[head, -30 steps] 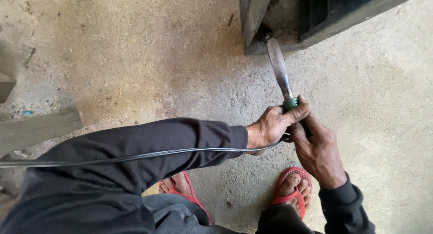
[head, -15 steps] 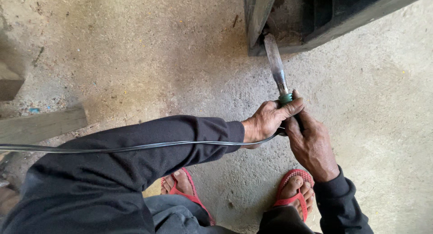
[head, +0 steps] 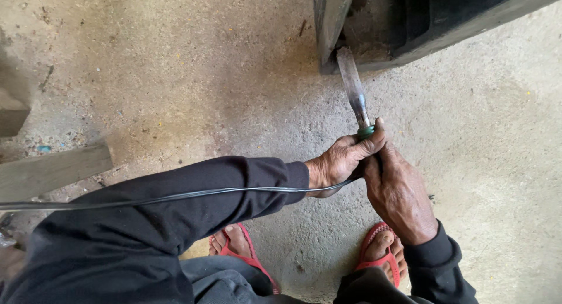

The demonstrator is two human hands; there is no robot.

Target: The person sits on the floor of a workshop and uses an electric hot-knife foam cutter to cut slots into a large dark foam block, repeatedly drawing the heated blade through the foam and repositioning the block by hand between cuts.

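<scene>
Head view: hands (head: 374, 169) clasping tool (head: 355, 93).

Rough concrete floor (head: 175, 75), evenly lit; wooden plank (head: 52, 170) far left; dark metal frame (head: 445, 23) ahead.

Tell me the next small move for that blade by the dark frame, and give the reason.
Probably ease the blade further under the dark frame: its tip already meets the lower edge there, and both the left hand and right hand clasp the green-collared handle behind it.
</scene>
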